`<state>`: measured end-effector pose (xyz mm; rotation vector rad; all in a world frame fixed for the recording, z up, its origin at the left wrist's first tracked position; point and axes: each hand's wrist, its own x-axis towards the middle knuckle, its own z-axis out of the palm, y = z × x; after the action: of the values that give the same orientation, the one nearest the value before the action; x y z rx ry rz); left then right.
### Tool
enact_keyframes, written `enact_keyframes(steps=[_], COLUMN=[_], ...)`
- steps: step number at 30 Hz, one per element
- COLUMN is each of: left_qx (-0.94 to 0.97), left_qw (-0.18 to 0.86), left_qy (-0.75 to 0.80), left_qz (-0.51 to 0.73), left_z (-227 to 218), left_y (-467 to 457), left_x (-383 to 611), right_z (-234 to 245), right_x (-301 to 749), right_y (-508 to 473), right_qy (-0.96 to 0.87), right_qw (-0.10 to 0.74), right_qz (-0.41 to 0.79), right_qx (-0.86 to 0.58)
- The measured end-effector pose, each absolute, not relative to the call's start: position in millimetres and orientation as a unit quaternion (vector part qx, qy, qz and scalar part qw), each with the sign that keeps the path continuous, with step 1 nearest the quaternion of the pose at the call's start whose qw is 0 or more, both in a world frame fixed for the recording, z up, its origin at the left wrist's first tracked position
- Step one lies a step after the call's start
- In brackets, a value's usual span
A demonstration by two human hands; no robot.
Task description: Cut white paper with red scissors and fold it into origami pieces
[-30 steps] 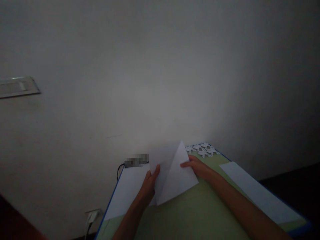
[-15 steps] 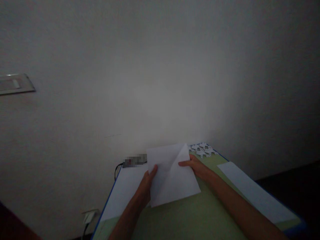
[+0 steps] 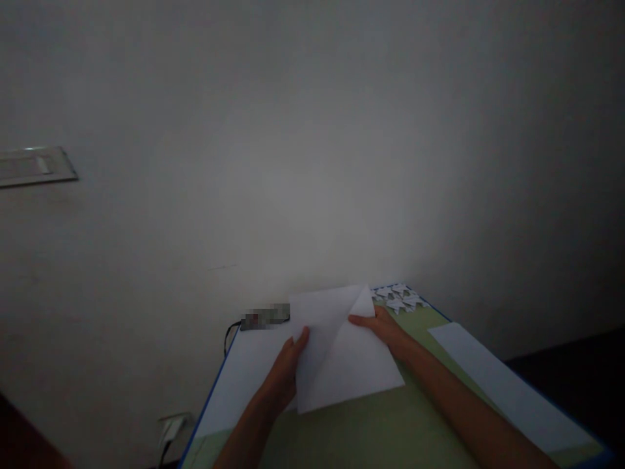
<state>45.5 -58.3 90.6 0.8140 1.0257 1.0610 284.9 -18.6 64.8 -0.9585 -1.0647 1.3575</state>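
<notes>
Both sides of a white sheet (image 3: 356,365) are gripped above the green table (image 3: 351,440), the left hand (image 3: 284,371) pinching one edge, the right hand (image 3: 385,327) the other. Doubled over a second ago, it is now opened out; its diagonal crease (image 3: 336,337) seems already made. Small folded paper shapes (image 3: 399,304) rest at the table's far right corner.

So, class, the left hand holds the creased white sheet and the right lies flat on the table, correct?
The right hand isn't lying flat: the head view shows it holding the creased white sheet too. The left hand does hold it.
</notes>
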Motion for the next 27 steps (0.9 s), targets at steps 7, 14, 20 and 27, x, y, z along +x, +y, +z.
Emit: enact_keyframes(steps=[7, 14, 20, 27], left_qx=[0.32, 0.281, 0.398, 0.399], left_qw=[0.687, 0.756, 0.668, 0.673], left_qy=[0.462, 0.427, 0.44, 0.437], left_qz=[0.461, 0.408, 0.449, 0.444], left_z=[91.1, 93.2, 78.2, 74.6], left_y=[-60.7, -58.6, -53.1, -50.3], left_x=[46.0, 42.4, 38.1, 35.6], right_z=[58.0, 63.3, 64.2, 67.5], right_x=[287.4, 287.7, 289.0, 292.2], right_y=[-16.8, -22.1, -18.6, -17.2], right_qy=[-0.469, -0.492, -0.505, -0.554], right_qw=[0.556, 0.557, 0.543, 0.55], right_qz=[0.553, 0.553, 0.551, 0.491], right_qx=[-0.405, -0.376, -0.383, -0.386])
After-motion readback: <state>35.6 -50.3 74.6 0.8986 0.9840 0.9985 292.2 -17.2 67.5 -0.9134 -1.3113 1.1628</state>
